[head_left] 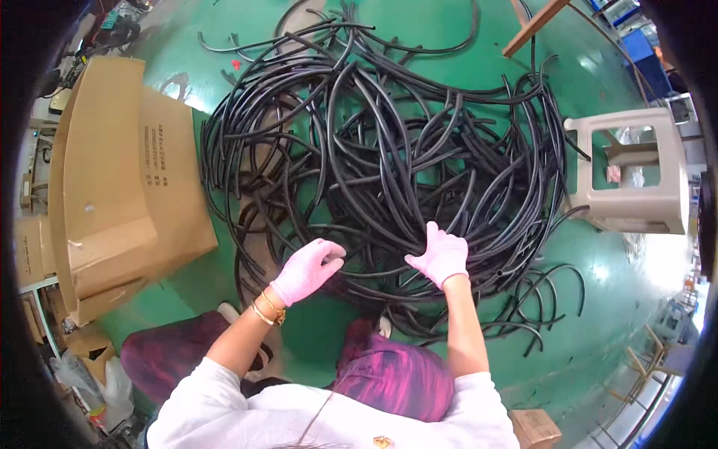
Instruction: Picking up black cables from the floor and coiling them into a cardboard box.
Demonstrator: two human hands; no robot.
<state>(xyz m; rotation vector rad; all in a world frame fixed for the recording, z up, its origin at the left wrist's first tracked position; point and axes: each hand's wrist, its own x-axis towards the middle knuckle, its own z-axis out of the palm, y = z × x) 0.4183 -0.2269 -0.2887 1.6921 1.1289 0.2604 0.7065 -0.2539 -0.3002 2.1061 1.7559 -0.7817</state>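
A large heap of black flexible tubes (389, 157) lies in loops and loose ends in front of me. My left hand (308, 271), in a pink glove with a gold bracelet at the wrist, hovers at the heap's near left edge. Its fingers are curved, with a gap to the thumb, and nothing shows in it. Over the near middle of the heap is my right hand (443, 256), gloved in pink too. Thumb and forefinger are spread apart above the tubes; its other fingers are bent and partly hidden. No tube is visibly gripped.
To the left stands a big open cardboard box (176, 172). A beige plastic stool (669, 172) lies tipped at the right, touching tube ends. Shorter tube pieces (550, 288) lie on the green floor (598, 322). A small carton (535, 428) sits near me at lower right.
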